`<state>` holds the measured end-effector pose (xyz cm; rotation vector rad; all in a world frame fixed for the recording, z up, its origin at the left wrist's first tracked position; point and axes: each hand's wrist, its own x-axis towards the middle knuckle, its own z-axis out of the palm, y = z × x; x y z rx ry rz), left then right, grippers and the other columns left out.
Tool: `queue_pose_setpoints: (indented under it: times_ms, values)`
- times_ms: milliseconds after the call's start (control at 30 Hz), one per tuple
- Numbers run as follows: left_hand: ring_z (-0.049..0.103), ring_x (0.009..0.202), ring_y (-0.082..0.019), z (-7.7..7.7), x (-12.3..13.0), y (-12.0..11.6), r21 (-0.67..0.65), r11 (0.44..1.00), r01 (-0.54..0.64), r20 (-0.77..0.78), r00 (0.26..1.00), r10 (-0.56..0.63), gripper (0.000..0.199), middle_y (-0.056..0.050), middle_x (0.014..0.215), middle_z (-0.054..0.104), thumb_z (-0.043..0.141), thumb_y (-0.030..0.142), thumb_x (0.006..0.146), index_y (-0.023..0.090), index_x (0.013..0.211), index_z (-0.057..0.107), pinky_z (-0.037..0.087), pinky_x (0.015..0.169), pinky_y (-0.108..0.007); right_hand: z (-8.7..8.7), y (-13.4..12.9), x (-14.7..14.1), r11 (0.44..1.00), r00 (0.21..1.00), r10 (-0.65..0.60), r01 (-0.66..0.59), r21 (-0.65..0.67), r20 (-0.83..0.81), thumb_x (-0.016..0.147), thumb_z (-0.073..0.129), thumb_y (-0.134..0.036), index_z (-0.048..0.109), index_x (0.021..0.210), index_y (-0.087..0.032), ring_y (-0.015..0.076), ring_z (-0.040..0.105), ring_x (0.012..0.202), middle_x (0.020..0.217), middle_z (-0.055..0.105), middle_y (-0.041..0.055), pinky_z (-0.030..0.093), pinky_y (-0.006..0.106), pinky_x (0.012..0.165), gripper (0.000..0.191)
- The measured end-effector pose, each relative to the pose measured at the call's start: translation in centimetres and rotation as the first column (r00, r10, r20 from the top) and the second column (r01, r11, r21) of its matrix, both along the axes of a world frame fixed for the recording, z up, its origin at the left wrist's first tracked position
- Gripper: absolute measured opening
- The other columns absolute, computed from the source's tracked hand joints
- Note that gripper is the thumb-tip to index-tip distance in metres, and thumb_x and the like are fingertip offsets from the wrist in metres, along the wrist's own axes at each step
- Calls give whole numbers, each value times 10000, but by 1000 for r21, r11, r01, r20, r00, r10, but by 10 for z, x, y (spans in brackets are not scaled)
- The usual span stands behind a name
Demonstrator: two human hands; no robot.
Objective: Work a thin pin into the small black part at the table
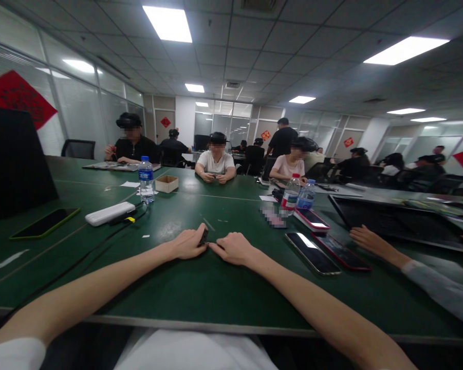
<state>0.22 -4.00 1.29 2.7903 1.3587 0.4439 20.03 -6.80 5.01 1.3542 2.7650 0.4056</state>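
Though small, a dark object (pixel 204 237)

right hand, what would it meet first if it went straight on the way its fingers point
Most likely the small dark object held in the left hand, or that hand itself. Both look very close to the right hand, but depth and any contact are unclear.
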Motion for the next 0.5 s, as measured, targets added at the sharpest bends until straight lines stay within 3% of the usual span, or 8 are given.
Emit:
queue_pose_setpoints:
  times_ms: [500]
  values:
    - [630, 692, -236, -1, -1, 0, 11, 1000, 7, 19, 1000, -8, 340, -45, 756, 596, 404, 378, 848, 169, 1093, 297, 411, 600, -293, -1, 0, 0, 1000, 1000, 3, -3, 22, -2, 899, 66, -597, 693, 872, -176, 229, 648, 779, 833, 688, 114, 452, 301, 685, 755]
